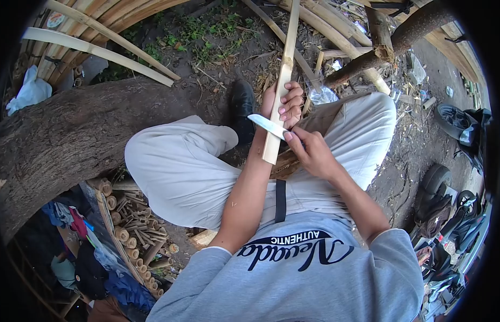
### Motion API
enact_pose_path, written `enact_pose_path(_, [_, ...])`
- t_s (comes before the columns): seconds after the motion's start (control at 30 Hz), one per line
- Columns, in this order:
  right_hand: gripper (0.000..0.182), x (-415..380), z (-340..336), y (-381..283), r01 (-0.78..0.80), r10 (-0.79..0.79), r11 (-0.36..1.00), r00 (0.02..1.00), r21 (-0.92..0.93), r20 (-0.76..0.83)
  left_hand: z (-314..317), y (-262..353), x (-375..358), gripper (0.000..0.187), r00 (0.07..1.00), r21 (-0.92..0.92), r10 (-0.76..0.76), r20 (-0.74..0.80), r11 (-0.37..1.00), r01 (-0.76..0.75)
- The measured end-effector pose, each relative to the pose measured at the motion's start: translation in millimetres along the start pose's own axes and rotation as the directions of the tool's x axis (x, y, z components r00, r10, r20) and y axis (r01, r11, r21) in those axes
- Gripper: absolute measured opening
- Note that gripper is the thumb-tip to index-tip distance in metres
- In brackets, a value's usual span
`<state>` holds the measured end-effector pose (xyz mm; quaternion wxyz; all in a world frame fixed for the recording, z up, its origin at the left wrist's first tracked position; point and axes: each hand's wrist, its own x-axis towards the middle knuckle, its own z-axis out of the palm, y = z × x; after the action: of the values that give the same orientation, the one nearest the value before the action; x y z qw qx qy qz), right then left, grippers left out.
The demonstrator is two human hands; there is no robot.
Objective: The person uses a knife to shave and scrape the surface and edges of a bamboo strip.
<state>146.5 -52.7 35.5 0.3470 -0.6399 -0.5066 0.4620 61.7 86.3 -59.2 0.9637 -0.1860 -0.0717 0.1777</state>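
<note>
My left hand (285, 104) is wrapped round a long, pale bamboo strip (272, 146), which runs from near my left forearm up past the top edge of the view. My right hand (313, 153) grips a knife (267, 125) by its handle, mostly hidden in the fingers. The knife's pale blade lies slantwise across the strip just below my left hand, its tip pointing left. Whether the edge cuts into the strip cannot be made out. Both hands are above my lap, between my bent knees.
A thick trunk (73, 131) curves along the left. Cut bamboo pieces (145, 225) lie at the lower left, long strips (99, 51) at the upper left. A dark branch (406, 37) and poles stand at the upper right. Shoes and bags (435, 206) are at the right.
</note>
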Motion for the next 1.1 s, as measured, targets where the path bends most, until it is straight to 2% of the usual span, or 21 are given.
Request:
enact_pose_path(0.07, [0.035,-18.2,10.7,4.1,0.188,-0.177,0.982,0.946,-0.016,0.271,-3.0,0.5,-2.6,0.031,0.998,-0.075,0.053,0.013,0.996,-0.052])
enact_pose_path(0.13, [0.034,-41.5,17.7,-6.5,0.249,-0.212,0.968,0.865,-0.022,0.455,-0.1,1.2,0.9,0.035,0.997,-0.033,0.035,-0.072,0.999,-0.038])
enact_pose_path(0.17, [0.034,-43.2,16.4,-13.3,0.204,-0.234,0.971,0.908,0.121,0.348,-0.1,1.2,0.6,0.035,0.997,-0.035,0.039,-0.074,0.999,-0.042])
enact_pose_path(0.2, [0.034,-38.2,9.7,-14.3,0.2,-0.231,0.972,0.906,0.122,0.354,-1.9,1.1,-0.1,0.033,0.999,-0.046,0.024,-0.023,0.999,-0.025])
enact_pose_path(0.23, [0.035,-27.4,-1.0,-11.9,0.089,-0.107,0.992,0.973,0.092,0.204,-2.7,-0.3,-0.9,0.031,1.0,-0.057,0.008,0.028,0.998,-0.006])
enact_pose_path(0.27, [0.036,-17.5,-8.7,-9.4,-0.024,0.021,0.997,0.999,0.078,0.04,-0.9,1.2,-2.8,0.036,0.998,-0.04,-0.013,-0.057,0.999,0.011])
enact_pose_path(0.3, [0.036,-9.0,-12.8,-7.0,-0.023,0.02,0.997,0.999,0.076,0.036,-2.6,2.1,-1.5,0.036,0.998,-0.02,-0.016,-0.056,1.0,0.014])
enact_pose_path(0.37, [0.037,2.1,-15.8,-1.3,-0.049,0.05,0.994,0.999,-0.093,0.007,-4.8,4.1,0.6,0.035,0.998,0.006,-0.022,-0.064,1.0,0.023])
enact_pose_path(0.4, [0.037,2.9,-13.5,0.8,-0.047,0.047,0.995,0.999,-0.091,0.0,-3.8,4.3,1.8,0.035,0.997,0.01,-0.028,-0.065,1.0,0.029])
enact_pose_path(0.47, [0.036,3.1,-4.8,5.2,0.007,-0.006,1.0,0.999,-0.028,0.044,-4.2,3.5,-0.1,0.029,0.999,-0.012,-0.026,0.018,1.0,0.027])
enact_pose_path(0.53, [0.035,-13.0,5.2,5.3,0.024,-0.016,0.997,0.994,-0.069,0.111,-6.0,1.0,-4.9,0.029,1.0,-0.049,0.006,0.009,0.999,-0.005])
enact_pose_path(0.6, [0.035,-31.8,12.3,-0.7,0.33,-0.289,0.943,0.885,-0.053,0.366,-5.8,2.6,-4.7,0.029,1.0,-0.027,0.028,-0.004,0.999,-0.028])
enact_pose_path(0.63, [0.035,-32.1,9.7,-3.9,0.328,-0.289,0.943,0.885,-0.049,0.365,-5.8,3.6,-4.6,0.029,1.0,-0.027,0.027,-0.008,0.999,-0.028])
enact_pose_path(0.7, [0.035,-35.1,0.2,-12.2,0.07,-0.098,0.992,0.954,0.108,0.285,-5.1,3.2,-3.6,0.032,0.999,-0.025,0.011,-0.054,1.0,-0.012])
enact_pose_path(0.73, [0.035,-26.3,-3.4,-6.5,0.042,-0.058,0.988,0.993,0.148,0.107,-4.6,1.8,-2.9,0.033,0.997,-0.025,0.001,-0.073,1.0,-0.003])
enact_pose_path(0.8, [0.036,-7.5,-13.4,5.0,0.002,-0.001,0.999,1.0,0.046,-0.016,-2.8,2.4,-1.5,0.034,0.996,-0.002,-0.042,-0.073,0.999,0.042])
enact_pose_path(0.83, [0.036,-2.0,-14.4,6.5,0.007,-0.006,0.999,1.0,0.047,-0.023,-3.3,2.7,-0.1,0.034,0.997,0.016,-0.045,-0.065,0.999,0.046])
enact_pose_path(0.9, [0.036,4.7,-11.3,8.0,-0.009,0.01,0.998,1.0,-0.06,0.014,-1.8,2.4,-0.3,0.034,0.997,0.041,-0.053,-0.063,0.998,0.056])
enact_pose_path(1.0, [0.036,-2.8,0.2,12.0,0.061,-0.057,0.997,0.994,-0.046,0.089,0.8,1.5,-3.9,0.028,1.0,-0.099,-0.023,-0.017,0.995,0.021])
enact_pose_path(1.07, [0.034,-21.0,9.1,11.6,0.222,-0.199,0.974,0.932,-0.042,0.304,2.1,-1.5,-6.2,0.024,0.997,-0.166,0.077,-0.01,0.983,-0.077])
enact_pose_path(1.1, [0.034,-33.5,13.9,6.8,0.258,-0.237,0.966,0.907,-0.016,0.347,5.7,-1.8,-4.5,0.023,0.997,-0.115,0.074,-0.025,0.99,-0.077])
